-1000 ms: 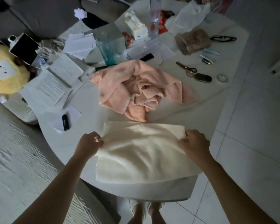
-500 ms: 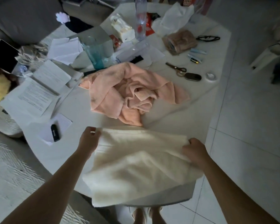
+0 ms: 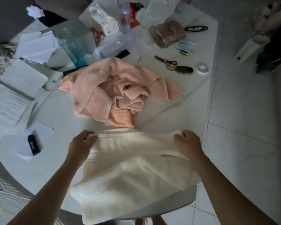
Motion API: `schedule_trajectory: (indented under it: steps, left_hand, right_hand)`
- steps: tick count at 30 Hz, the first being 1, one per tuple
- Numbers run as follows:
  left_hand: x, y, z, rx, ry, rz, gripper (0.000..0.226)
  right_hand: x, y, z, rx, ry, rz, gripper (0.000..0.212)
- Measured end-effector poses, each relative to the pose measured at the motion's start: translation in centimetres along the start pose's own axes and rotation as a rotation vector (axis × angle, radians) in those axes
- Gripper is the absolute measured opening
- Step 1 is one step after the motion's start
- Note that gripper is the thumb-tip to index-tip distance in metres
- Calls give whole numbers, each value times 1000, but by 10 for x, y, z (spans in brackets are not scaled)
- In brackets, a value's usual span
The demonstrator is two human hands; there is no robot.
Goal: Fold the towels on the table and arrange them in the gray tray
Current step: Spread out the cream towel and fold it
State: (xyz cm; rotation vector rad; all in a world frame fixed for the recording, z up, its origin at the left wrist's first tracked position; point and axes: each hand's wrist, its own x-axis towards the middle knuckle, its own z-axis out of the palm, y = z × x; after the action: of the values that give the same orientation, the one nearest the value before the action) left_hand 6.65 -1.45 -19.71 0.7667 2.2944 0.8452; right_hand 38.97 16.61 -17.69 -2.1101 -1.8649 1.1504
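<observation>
Left hand (image 3: 81, 146) and right hand (image 3: 187, 143) each pinch a far corner of the cream towel (image 3: 136, 172), long axis running between grips, rest draping over the tabletop's (image 3: 58, 114) near edge.

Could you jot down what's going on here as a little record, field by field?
activity: folding a cream towel at the near edge of the white table
left hand: grips the towel's far left corner
right hand: grips the far right corner
towel position: near part drapes over the table edge
waiting: pink towel, crumpled, just beyond
nearby: scissors, black lighter, papers
gray tray: cannot tell where it is
</observation>
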Motion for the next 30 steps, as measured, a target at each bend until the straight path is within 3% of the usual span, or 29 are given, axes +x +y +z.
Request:
schedule_trajectory:
  steps: [4, 7, 10, 13, 17, 19, 27, 30]
  left_hand:
    - [-10, -1, -13, -60, 36, 41, 11]
    - [-14, -8, -21, -64, 108, 66, 9]
    - [-8, -11, -18, -20, 190, 96, 8]
    - [3, -12, -3, 8, 219, 90, 10]
    - [4, -15, 10, 68, 271, 92, 13]
    - [2, -17, 8, 76, 282, 118, 12]
    - [8, -9, 2, 87, 367, 108, 12]
    - [9, -10, 4, -9, 390, 30, 9]
  right_hand:
    - [-10, 0, -2, 106, -160, -4, 15]
    - [-7, -4, -9, 105, -266, -124, 11]
    - [14, -14, -12, 174, -77, -238, 8]
    - [37, -19, 1, 149, 28, -207, 3]
    - [43, -16, 15, 20, 108, -212, 37]
    - [41, -13, 10, -8, 171, -239, 42]
    - [46, -18, 1, 66, 272, -268, 36]
    - [50, -12, 7, 146, 209, -265, 31]
